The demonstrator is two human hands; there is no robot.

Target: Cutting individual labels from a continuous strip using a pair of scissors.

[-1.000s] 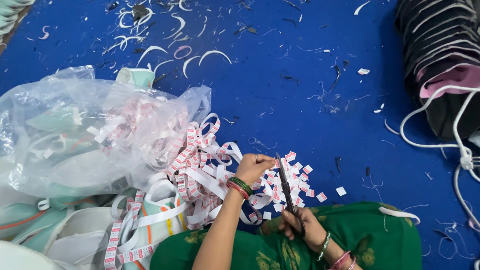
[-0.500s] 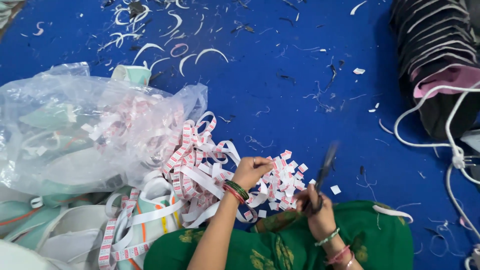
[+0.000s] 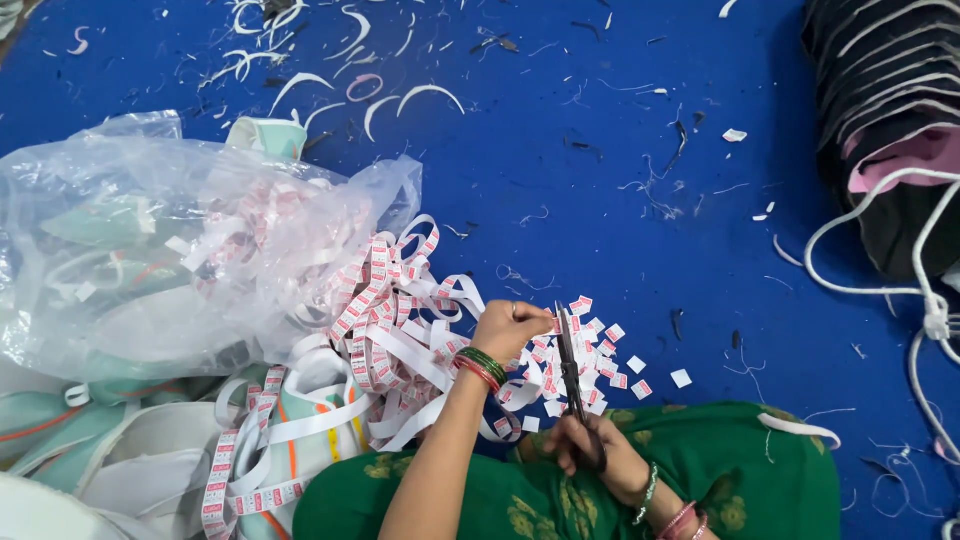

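My left hand (image 3: 511, 330) is closed on a strip of white label tape with red print (image 3: 395, 330), holding its end up by the blades. My right hand (image 3: 590, 448) grips the handles of dark scissors (image 3: 570, 365), whose blades point up and away, next to the left fingers. A small heap of cut white-and-red labels (image 3: 600, 365) lies on the blue floor just beyond both hands. The tape trails left in loose loops toward a clear plastic bag (image 3: 180, 250).
Green patterned cloth (image 3: 620, 480) covers my lap at the bottom. Dark stacked fabric pieces (image 3: 880, 110) and white cord (image 3: 900, 290) lie at the right. White curved offcuts (image 3: 400, 100) and threads litter the blue floor (image 3: 620, 180). White and pale green pieces (image 3: 110, 450) pile at the lower left.
The scissors swung out to the right half a second ago and have come back upright beside my left hand. My left hand has kept hold of the tape.
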